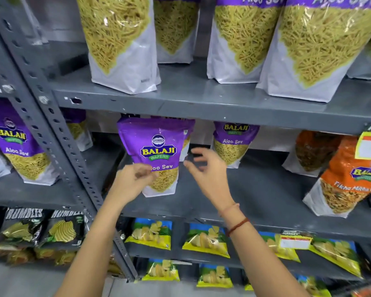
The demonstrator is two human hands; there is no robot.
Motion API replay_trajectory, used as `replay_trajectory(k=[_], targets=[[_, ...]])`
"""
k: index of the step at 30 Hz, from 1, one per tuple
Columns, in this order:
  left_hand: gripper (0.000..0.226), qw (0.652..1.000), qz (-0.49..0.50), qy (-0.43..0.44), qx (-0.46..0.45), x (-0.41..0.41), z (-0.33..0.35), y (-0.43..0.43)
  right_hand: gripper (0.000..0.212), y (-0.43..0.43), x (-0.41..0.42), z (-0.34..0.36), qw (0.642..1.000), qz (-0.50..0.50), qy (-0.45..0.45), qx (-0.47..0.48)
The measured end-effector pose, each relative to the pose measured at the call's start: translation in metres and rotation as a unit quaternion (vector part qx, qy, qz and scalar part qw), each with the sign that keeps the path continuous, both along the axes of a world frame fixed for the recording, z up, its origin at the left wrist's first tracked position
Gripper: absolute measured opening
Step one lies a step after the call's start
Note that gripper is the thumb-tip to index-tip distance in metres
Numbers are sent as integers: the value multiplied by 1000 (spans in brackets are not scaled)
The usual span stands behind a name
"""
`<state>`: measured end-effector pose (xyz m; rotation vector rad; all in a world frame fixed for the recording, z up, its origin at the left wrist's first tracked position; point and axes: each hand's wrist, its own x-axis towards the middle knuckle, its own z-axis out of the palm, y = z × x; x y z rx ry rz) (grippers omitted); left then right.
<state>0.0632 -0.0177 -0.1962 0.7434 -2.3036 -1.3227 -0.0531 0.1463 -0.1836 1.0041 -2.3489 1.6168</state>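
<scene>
A purple and white Balaji Aloo Sev packet [156, 146] stands upright on the middle grey shelf [255, 189], leaning slightly. My left hand [131, 183] is at its lower left edge, and its curled fingertips pinch the packet there, covering the first letter of the label. My right hand [208, 170] hovers just right of the packet with fingers spread and blurred, touching nothing. Red thread bands circle my right wrist.
More Aloo Sev packets [234, 142] stand behind and to both sides, with large ones [120, 43] on the shelf above. An orange Tikha Mitha packet [347, 179] stands at the right. Chip bags [206, 241] fill the lower shelves. A perforated grey upright [58, 133] runs left of my arm.
</scene>
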Motion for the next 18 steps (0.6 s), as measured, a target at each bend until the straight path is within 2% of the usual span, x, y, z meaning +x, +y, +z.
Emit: replay_trajectory(k=[2, 4, 8, 10, 12, 14, 16, 18], targets=[[30, 993, -74, 82, 32, -2, 51, 27, 21, 26, 15, 42, 995, -1, 44, -90], [24, 982, -117, 149, 13, -8, 97, 54, 17, 54, 25, 84, 982, -12, 88, -166], [20, 948, -169, 270, -19, -31, 167, 98, 14, 99, 11, 148, 948, -80, 167, -259], [20, 936, -183, 297, -42, -52, 187, 112, 19, 115, -13, 168, 926, -127, 196, -295], [23, 931, -180, 306, -79, -76, 200, 122, 37, 129, -43, 180, 910, -178, 224, -301], [33, 933, -164, 296, -126, -100, 207, 130, 69, 140, -79, 186, 920, -213, 216, -247], [49, 942, -150, 258, -154, -121, 208, 137, 100, 146, -111, 189, 952, -194, 136, -193], [61, 954, -150, 206, -157, -138, 206, 142, 119, 151, -132, 190, 975, -116, 30, -187]])
